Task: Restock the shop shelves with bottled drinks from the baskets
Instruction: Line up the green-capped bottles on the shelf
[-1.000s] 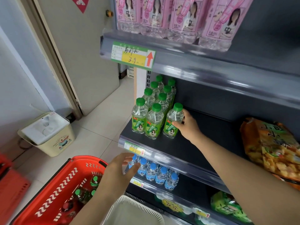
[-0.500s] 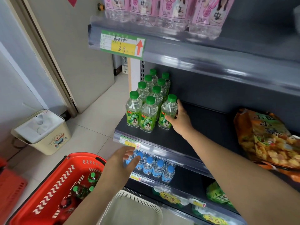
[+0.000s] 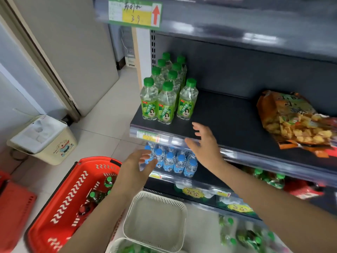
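1. Nearest us, a white basket [image 3: 160,197] sits on the floor, just beside the right side of the red basket [image 3: 54,203].
2. The red basket holds dark bottles with green caps [image 3: 94,196], lying in its far half.
3. Our left hand [image 3: 138,167] hovers above the far right corner of the red basket. Its fingers are relaxed and slightly spread, and it holds nothing. Its fingertips show in front of the blue-capped bottles [image 3: 175,161], which stand at the left end of the lower shelf.
4. Our right hand [image 3: 206,143] hangs over the front edge of the middle shelf [image 3: 228,115]. Its fingers are spread wide, and it holds nothing and touches no bottle.
5. The green-capped bottles [image 3: 166,99] stand upright at the left end of the middle shelf, in rows running from the front edge to the back. Three stand in front, and the rightmost is the one nearest our right hand.
6. A snack bag [image 3: 295,121] lies toward the right end of the same shelf, well apart from the bottles.
7. A lidded bin [image 3: 43,137] stands on the floor at the left, and a price tag [image 3: 135,13] with a red arrow hangs on the upper shelf's front edge.
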A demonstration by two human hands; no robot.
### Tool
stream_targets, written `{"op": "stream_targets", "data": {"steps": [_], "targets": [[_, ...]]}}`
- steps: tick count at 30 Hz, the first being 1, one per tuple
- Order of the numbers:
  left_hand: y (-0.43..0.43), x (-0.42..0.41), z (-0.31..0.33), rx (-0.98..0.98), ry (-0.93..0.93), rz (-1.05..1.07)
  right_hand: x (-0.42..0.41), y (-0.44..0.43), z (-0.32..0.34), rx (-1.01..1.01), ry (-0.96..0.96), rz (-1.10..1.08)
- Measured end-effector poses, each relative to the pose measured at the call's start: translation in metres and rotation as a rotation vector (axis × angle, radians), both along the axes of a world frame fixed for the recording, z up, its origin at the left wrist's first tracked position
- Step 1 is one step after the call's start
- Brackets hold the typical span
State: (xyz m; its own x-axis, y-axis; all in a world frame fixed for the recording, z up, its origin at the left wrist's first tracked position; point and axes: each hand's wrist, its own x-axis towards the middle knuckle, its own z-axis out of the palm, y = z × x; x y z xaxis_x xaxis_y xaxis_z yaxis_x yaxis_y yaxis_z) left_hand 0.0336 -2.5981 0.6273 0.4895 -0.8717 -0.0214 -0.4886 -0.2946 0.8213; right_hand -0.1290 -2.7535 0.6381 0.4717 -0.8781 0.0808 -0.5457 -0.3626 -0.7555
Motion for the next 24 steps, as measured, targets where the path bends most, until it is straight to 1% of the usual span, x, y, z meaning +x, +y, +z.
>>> {"op": "stream_targets", "data": {"steps": [3, 9, 12, 18, 24], "targets": [[0.020, 0.003, -0.016, 0.013, 0.038, -0.037, -0.008, 0.034, -0.018, -0.014, 0.040, 0.003], [0.068, 0.016, -0.071, 0.095, 0.092, -0.108, -0.017, 0.107, -0.079, 0.126, 0.068, -0.097], [0.093, 0.024, -0.101, 0.170, 0.115, -0.157, -0.018, 0.144, -0.114, 0.188, 0.123, -0.145], [0.140, 0.027, -0.163, 0.320, 0.144, -0.235, -0.022, 0.221, -0.189, 0.369, 0.155, -0.204], [0.171, 0.019, -0.223, 0.474, 0.180, -0.271, -0.035, 0.268, -0.250, 0.480, 0.294, -0.175]]}}
